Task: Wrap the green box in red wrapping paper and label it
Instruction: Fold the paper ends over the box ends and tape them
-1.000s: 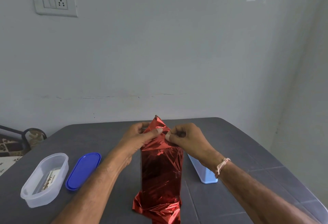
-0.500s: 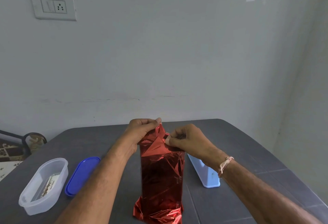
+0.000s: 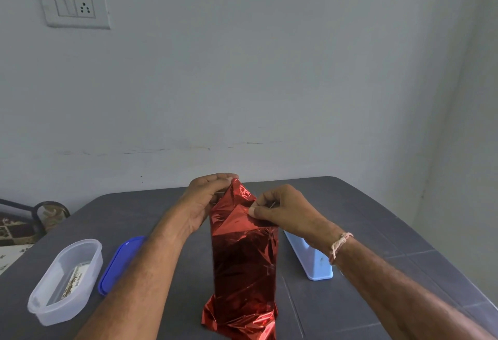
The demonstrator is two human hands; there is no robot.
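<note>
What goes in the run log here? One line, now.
phase: folding top end | red wrapping paper: upright on table, bottom crumpled | left hand: pinches top peak | right hand: pinches side fold

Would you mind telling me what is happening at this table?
A person is closing red wrapping paper over an upright, fully covered box on the grey table. The left hand pinches the paper's top peak, and the right hand pinches a folded flap beside it. The paper's lower end is crumpled. No label shows yet. A clear container, a blue lid and a pale blue object lie alongside.
</note>
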